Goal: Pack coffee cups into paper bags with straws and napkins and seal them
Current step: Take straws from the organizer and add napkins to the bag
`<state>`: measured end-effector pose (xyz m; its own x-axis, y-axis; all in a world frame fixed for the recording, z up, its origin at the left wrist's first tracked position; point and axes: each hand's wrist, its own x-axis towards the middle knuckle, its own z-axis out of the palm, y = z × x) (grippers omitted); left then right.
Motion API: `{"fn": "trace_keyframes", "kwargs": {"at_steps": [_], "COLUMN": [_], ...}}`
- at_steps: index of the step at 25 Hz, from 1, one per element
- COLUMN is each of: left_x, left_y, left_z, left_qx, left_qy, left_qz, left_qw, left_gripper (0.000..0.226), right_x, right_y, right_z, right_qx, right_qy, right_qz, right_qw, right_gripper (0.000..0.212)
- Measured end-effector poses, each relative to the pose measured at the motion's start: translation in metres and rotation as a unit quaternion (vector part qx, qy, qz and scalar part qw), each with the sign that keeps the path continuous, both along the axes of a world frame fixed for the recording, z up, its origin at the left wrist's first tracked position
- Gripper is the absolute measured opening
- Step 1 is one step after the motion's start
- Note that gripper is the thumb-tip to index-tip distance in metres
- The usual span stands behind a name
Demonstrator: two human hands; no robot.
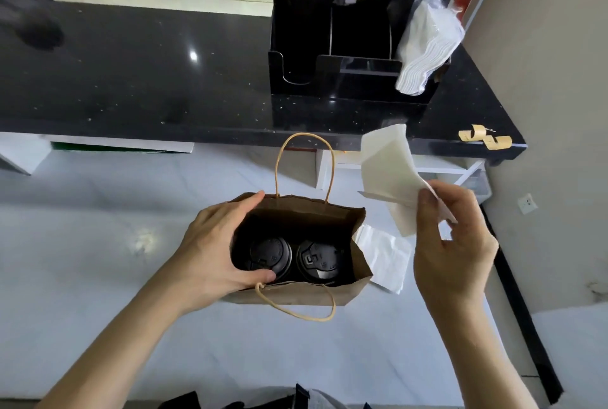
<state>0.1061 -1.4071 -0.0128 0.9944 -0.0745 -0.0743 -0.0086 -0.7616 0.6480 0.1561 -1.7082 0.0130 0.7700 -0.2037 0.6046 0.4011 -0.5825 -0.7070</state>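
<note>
Now, head view: only one camera.
Bag: brown paper bag (pixel 296 290) stands open below the black counter's (pixel 164 106) front edge, two lidded cups (pixel 270 257) inside.
Left hand (pixel 214 254): fingers curled round the bag's left rim, spreading the mouth.
Right hand (pixel 454 244): pinches white napkins (pixel 388 165), right of the bag.
Advice: keep the mouth wide; slide napkins down the right wall, beside the lids.
</note>
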Motion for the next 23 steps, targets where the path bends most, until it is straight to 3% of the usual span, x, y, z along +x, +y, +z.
{"fn": "trace_keyframes", "kwargs": {"at_steps": [3, 7, 12, 17, 23], "left_x": [-0.001, 0.0, 0.002, 0.0, -0.001], "left_y": [0.0, -0.003, -0.003, -0.001, -0.001], "left_z": [0.0, 0.003, 0.003, 0.003, 0.005], "left_qx": [-0.004, 0.006, 0.002, 0.007, 0.008], "left_qy": [0.002, -0.015, -0.016, -0.002, -0.005], "left_qz": [0.006, 0.007, 0.003, -0.001, 0.01], "left_qw": [1.0, 1.0, 1.0, 1.0, 1.0], "left_gripper": [0.12, 0.108, 0.115, 0.12, 0.119], "right_x": [-0.009, -0.012, 0.003, 0.023, 0.023], "right_y": [0.022, 0.046, 0.059, 0.073, 0.076], "right_z": [0.001, -0.011, -0.011, -0.006, -0.006], "right_qx": [-0.09, -0.203, -0.387, -0.49, -0.492], "right_qy": [-0.089, -0.079, 0.007, 0.115, 0.223], "right_qz": [0.096, 0.225, 0.359, 0.393, 0.387], "right_qw": [0.987, 0.95, 0.85, 0.769, 0.747], "right_gripper": [0.016, 0.021, 0.022, 0.031, 0.029]}}
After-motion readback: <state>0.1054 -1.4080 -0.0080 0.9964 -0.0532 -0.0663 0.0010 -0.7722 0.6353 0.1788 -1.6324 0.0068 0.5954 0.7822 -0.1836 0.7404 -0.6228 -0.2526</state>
